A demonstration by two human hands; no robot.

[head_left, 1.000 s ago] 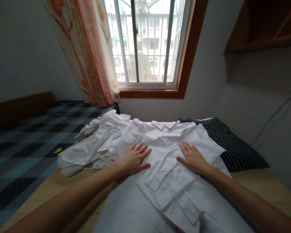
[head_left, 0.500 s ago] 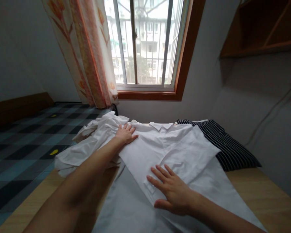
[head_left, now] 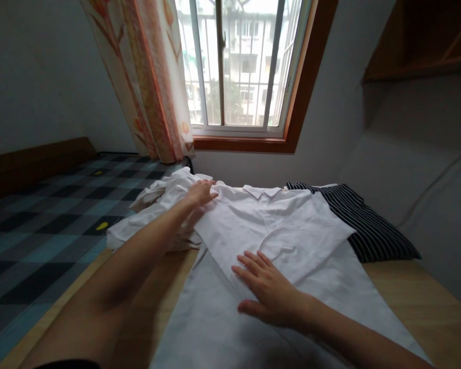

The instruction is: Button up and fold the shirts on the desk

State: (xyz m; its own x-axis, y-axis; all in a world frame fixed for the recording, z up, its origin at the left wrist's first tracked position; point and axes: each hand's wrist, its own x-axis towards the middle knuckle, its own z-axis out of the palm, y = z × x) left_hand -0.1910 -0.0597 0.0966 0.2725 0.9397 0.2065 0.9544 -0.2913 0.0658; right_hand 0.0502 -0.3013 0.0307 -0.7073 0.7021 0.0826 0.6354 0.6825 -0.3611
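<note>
The white shirt (head_left: 288, 225) lies spread, collar far, on the wooden table (head_left: 426, 292). The right hand (head_left: 269, 292) rests flat on its near fold, fingers straight and spread, gripping nothing. The left hand (head_left: 200, 193) lies on the far left shoulder; whether it pinches the cloth cannot be told. A second ago both hands pressed side by side on the chest. A pile of white clothes (head_left: 157, 205) lies left, touching the shirt, and a striped garment (head_left: 369, 225) lies right.
</note>
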